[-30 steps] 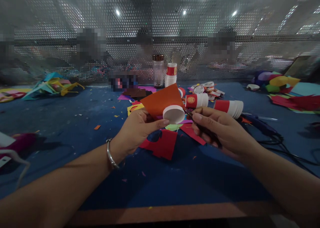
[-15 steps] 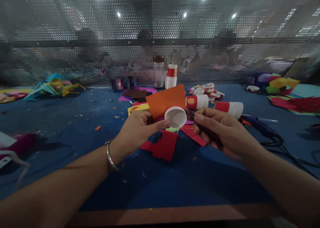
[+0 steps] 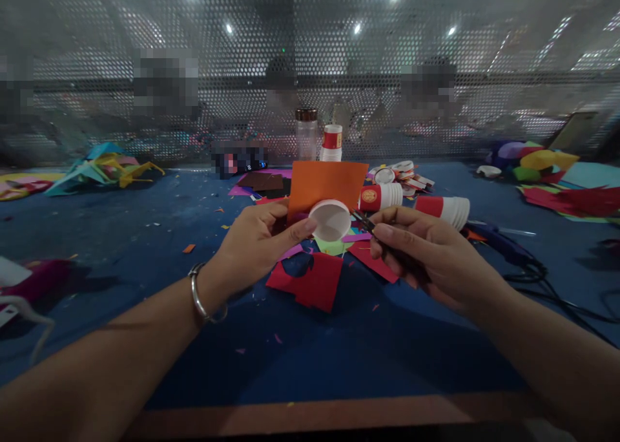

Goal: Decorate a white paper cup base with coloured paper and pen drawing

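Observation:
My left hand (image 3: pixel 254 242) is closed on an orange sheet of paper (image 3: pixel 327 180) together with a small white paper cup (image 3: pixel 330 220), whose round base faces me. The sheet stands upright behind the cup. My right hand (image 3: pixel 426 254) is closed round a pair of dark scissors (image 3: pixel 364 221), with the blade tips just right of the cup. Beneath both hands lie red paper scraps (image 3: pixel 312 280) and other coloured offcuts on the blue table (image 3: pixel 145 235).
Red-and-white paper cups (image 3: pixel 443 208) lie on their sides behind my right hand, with a stack (image 3: pixel 332 143) and a clear jar (image 3: pixel 306 138) farther back. A dark glue gun with cable (image 3: pixel 508 251) lies right. Coloured paper piles (image 3: pixel 104 163) sit left and far right. A perforated screen stands behind.
My left hand turned the orange sheet from tilted to nearly upright and shifted the cup slightly left. My right hand with the scissors stayed close by the cup.

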The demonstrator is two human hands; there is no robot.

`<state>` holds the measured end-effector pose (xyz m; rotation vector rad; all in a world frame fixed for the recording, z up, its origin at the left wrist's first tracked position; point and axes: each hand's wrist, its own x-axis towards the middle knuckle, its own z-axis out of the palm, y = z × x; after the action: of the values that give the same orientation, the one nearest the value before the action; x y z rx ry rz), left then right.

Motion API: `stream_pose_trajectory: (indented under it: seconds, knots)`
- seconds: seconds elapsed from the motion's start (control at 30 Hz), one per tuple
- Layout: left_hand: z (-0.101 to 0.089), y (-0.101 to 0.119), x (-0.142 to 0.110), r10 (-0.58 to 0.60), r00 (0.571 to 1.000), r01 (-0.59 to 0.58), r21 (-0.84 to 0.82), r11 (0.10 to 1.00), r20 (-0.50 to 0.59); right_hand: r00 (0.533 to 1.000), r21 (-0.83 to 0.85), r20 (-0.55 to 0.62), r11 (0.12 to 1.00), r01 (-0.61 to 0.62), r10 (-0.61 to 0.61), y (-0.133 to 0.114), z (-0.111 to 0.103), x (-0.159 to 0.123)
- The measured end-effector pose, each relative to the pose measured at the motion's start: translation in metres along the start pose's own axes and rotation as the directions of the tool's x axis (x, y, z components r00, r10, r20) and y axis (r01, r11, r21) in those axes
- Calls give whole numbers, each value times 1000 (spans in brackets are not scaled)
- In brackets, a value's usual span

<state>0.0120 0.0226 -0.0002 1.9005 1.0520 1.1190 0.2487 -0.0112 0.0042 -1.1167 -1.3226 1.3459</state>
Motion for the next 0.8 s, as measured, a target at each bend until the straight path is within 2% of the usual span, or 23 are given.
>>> stream_pose_trajectory:
  seconds: [0.1,0.2,0.33,0.43,0.5,0.8]
  knots:
    - [-1,2,2,13,999,-11,-50,999,32,1000,-14,14,1000,-17,17,0,0,0]
    - [1,0,3,-70,993,88,-205,975,95,999,-30,18,999,-27,27,0,0,1]
    - [5,-7,1,-238,945,316,-435,843,226,1000,-29,18,999,-23,24,0,1,1]
    - [6,-7,1,-323,904,427,-540,725,280,1000,-18,19,1000,-24,25,-1,2,1]
    - [5,-7,2,-352,889,458,-570,683,292,999,-18,23,999,-28,28,-2,2,0]
    - [1,-8,5,-353,880,475,-595,649,317,998,-56,44,997,-45,47,-1,1,0]
